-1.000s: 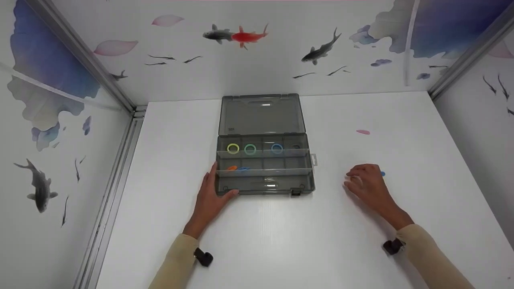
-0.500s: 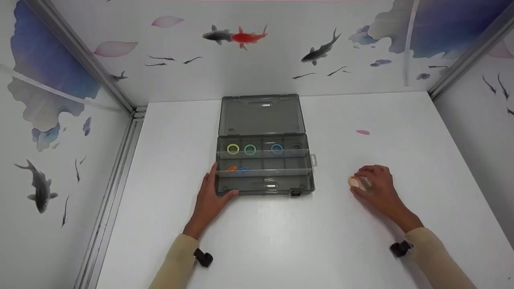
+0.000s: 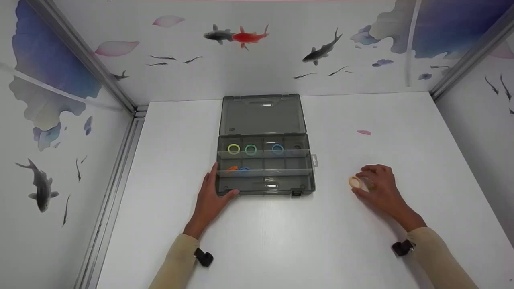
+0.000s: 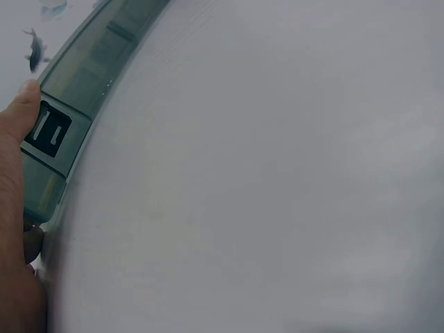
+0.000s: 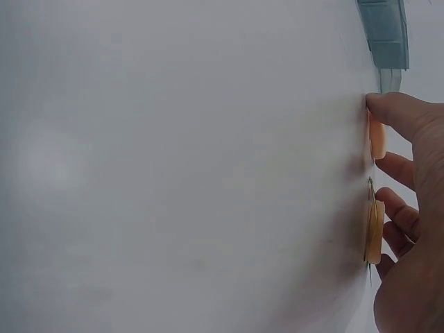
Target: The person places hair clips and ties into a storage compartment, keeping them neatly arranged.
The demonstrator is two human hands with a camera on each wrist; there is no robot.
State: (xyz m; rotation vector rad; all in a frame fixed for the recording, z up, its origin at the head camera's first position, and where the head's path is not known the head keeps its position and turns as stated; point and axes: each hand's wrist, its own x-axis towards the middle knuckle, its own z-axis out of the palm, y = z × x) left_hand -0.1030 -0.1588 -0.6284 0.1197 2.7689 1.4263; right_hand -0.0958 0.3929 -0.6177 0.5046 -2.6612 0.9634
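Clearly, white table (image 3: pixel 321 224) separates hands (image 3: pixel 209 197) (image 3: pixel 380 189) touching box edge (image 3: pixel 261 193) and orange ring (image 3: pixel 349 182).

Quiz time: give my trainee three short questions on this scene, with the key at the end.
1. True or false: the person's left hand touches the box.
2. What colour is the leftmost ring in the box's back row? A) Blue B) Green C) Yellow
3. What does the right hand hold between thumb and finger?

Key: 1. True. 2. C, yellow. 3. A pale orange ring.
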